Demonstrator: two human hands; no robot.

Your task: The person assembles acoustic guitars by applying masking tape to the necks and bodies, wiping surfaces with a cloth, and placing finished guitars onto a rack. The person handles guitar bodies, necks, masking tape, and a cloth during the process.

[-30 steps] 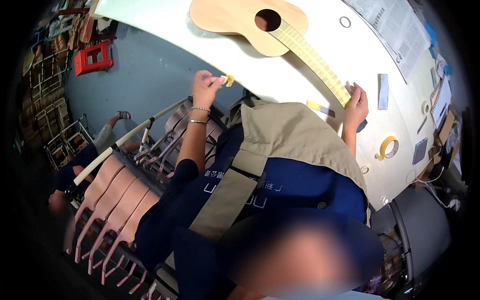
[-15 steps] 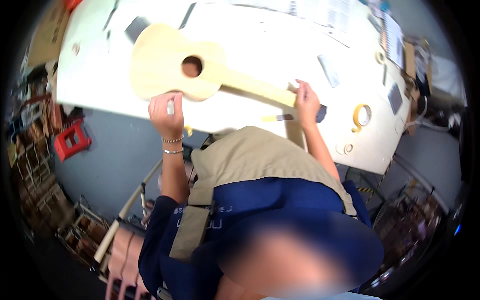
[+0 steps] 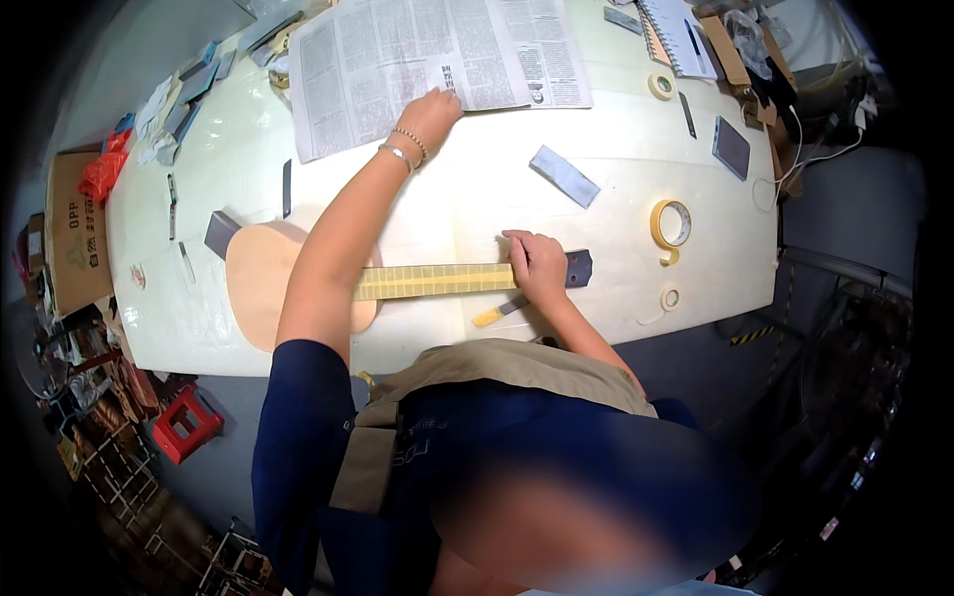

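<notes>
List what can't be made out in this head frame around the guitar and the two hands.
- Guitar body, head view: its middle and sound hole are hidden by the left forearm.
- Right hand: it covers the top of the neck, so its grip there is unclear.
- Left hand on the newspaper: fingertips too small to tell if they pinch the sheet.
- Yellow-handled tool: too small to identify.

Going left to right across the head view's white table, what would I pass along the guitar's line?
Small dark block → guitar body → taped neck → right hand → dark headstock → large tape roll.
</notes>
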